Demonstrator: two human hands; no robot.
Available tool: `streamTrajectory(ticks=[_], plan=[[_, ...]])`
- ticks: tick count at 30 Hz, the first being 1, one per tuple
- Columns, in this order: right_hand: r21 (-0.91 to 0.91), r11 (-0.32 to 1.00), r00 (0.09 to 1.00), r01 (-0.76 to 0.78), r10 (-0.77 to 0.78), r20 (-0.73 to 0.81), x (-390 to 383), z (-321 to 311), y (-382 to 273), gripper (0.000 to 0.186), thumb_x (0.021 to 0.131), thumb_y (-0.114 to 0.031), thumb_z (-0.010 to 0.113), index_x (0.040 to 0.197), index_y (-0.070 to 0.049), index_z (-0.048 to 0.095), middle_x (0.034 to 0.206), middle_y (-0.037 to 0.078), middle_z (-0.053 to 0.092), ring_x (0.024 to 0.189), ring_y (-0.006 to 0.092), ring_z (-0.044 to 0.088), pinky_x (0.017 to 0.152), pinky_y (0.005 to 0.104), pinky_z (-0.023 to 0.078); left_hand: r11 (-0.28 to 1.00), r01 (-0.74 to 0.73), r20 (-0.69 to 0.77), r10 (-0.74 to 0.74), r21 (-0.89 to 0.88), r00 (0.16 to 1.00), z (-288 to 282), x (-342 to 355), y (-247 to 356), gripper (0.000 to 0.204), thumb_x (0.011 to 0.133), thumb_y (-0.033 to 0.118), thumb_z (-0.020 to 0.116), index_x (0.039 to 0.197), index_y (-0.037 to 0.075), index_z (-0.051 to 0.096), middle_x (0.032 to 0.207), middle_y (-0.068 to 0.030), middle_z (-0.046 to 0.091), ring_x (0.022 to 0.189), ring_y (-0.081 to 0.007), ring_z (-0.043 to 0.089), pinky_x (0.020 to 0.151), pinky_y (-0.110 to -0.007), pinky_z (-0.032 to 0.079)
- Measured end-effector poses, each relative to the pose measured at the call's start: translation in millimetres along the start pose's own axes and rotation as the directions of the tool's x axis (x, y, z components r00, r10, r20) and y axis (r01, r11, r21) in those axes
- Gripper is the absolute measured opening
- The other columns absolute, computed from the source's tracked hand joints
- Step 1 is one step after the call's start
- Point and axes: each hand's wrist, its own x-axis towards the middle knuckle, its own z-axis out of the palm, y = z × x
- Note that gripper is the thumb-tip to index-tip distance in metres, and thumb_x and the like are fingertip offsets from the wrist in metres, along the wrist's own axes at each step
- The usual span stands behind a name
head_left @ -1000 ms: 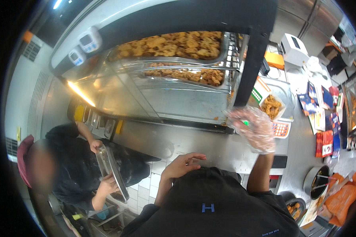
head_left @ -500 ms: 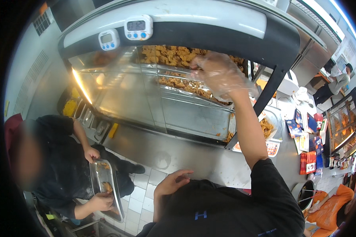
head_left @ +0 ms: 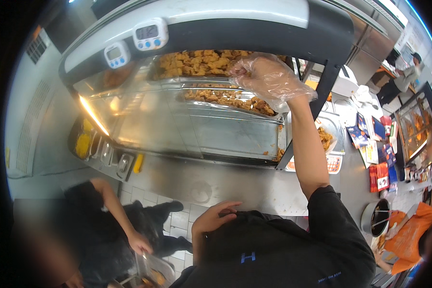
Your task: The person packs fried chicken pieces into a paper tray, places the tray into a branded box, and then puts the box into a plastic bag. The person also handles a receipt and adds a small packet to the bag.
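A clear plastic glove covers my right hand (head_left: 269,79), which reaches inside a heated display cabinet (head_left: 197,45) with a black frame. Its curled fingers are closed at the right part of a pile of fried chicken pieces (head_left: 197,63) in the upper tray; whatever they hold is hidden. A lower tray of smaller fried chicken pieces (head_left: 216,95) lies under my wrist. My left hand (head_left: 213,221) is bare, its fingers stretched out in front of my dark shirt, touching nothing I can see.
Two white timers (head_left: 150,34) sit on the cabinet's top edge. A steel counter (head_left: 177,182) runs in front, with a yellow-handled tool (head_left: 138,163) at left. Nearby at left, a co-worker (head_left: 96,225) holds a clear tray (head_left: 153,271). Packaging (head_left: 369,139) lies to the right.
The co-worker at left has bent down and lowered the clear tray toward the bottom of the view. My right hand remains at the upper chicken tray, and the view has shifted slightly.
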Motion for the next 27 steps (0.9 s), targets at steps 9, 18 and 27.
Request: streamTrajectory(ticks=[9, 18, 27], plan=[[-0.363, 0.865, 0.683, 0.348, -0.499, -0.534, -28, 35, 8, 0.017, 0.087, -0.018, 0.074, 0.103, -0.013, 0.074, 0.113, 0.007, 0.072, 0.106, 0.0264, 0.068, 0.097, 0.0423, 0.054, 0.999, 0.025, 0.061, -0.027, 0.046, 0.998, 1, 20, 9, 0.048, 0.098, 0.008, 0.068, 0.145, 0.009, 0.055, 0.139, -0.0082, 0.058, 0.116, -0.0185, 0.064, 0.103, -0.033, 0.052], [-0.044, 0.837, 0.524, 0.546, -0.382, -0.761, -176, 19, 54, 0.019, 0.077, -0.003, 0.076, 0.094, -0.010, 0.073, 0.101, 0.009, 0.070, 0.091, 0.0276, 0.067, 0.082, 0.0404, 0.056, 0.989, 0.130, 0.094, -0.136, 0.065, 0.986, 7, 34, 24, 0.051, 0.096, 0.003, 0.068, 0.145, 0.010, 0.056, 0.138, -0.0087, 0.060, 0.117, -0.0186, 0.064, 0.102, -0.032, 0.051], [0.558, 0.741, 0.563, -0.375, 0.660, -0.498, -296, 22, 203, 0.019, 0.094, -0.012, 0.073, 0.110, -0.002, 0.070, 0.099, 0.006, 0.072, 0.092, 0.0142, 0.066, 0.083, 0.0299, 0.055, 0.977, 0.177, 0.173, -0.196, 0.120, 0.965, 12, 44, 26, 0.050, 0.096, 0.001, 0.067, 0.144, 0.008, 0.055, 0.141, -0.0074, 0.060, 0.116, -0.0203, 0.066, 0.100, -0.032, 0.052]])
